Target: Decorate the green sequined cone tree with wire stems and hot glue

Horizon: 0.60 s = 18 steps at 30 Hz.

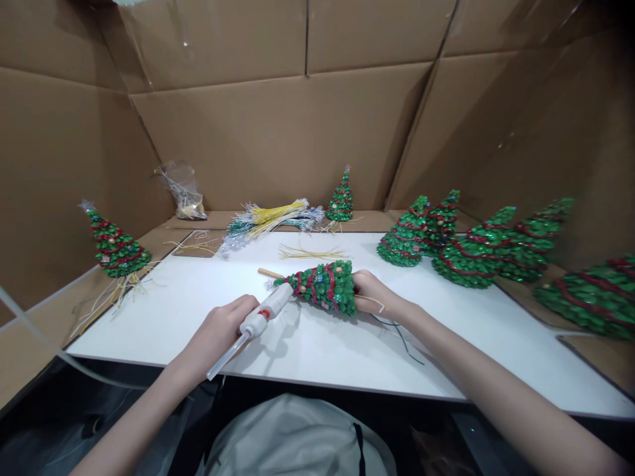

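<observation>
"Cardboard walls point(278, 145) box in a white surface point(347, 357) — where's the decorated tree point(322, 289)?"

"Around the middle, its long axis running nine to three: tip toward nine, wide base toward three."

"And the grip?"

"Right hand point(370, 292) clamped on the base from three o'clock, fingertips hidden; left hand point(223, 330) closed round a glue gun point(275, 304) — nozzle aimed at two, near the tip. Whether it touches, I can't tell."

"Neighbours?"

"Wire bundles point(278, 215) toward eleven, beyond the tree, and a cluster of green trees point(473, 256) toward two."
</observation>
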### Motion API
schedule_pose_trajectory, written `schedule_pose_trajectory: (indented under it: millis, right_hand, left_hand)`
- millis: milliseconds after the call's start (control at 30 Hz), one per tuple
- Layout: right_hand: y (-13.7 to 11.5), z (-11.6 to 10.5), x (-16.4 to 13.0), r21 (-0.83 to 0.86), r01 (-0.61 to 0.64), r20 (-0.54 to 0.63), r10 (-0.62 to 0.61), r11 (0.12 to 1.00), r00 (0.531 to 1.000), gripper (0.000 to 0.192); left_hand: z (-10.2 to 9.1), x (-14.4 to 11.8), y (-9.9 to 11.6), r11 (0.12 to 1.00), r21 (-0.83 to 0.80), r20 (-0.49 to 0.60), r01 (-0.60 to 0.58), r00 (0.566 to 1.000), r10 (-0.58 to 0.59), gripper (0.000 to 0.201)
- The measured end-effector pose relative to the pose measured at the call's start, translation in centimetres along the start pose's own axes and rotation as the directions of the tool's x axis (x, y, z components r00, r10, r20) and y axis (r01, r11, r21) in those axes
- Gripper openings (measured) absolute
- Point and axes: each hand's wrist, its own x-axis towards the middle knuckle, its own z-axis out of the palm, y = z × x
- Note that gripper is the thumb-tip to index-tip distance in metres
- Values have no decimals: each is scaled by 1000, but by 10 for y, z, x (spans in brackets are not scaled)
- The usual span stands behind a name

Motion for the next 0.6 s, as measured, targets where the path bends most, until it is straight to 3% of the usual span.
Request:
schedule_pose_trajectory:
  millis: [300,600]
  right_hand:
    - [-9,-4,0,46,-28,6,28,999,1000,21]
    - [-3,-2,-1,19,-15,14,15,1000,1000,19]
  left_hand:
    - [-1,6,1,998,-46,-37,45,998,-46,5]
    - [-3,2,3,1000,-11,5,-20,1000,20,5]
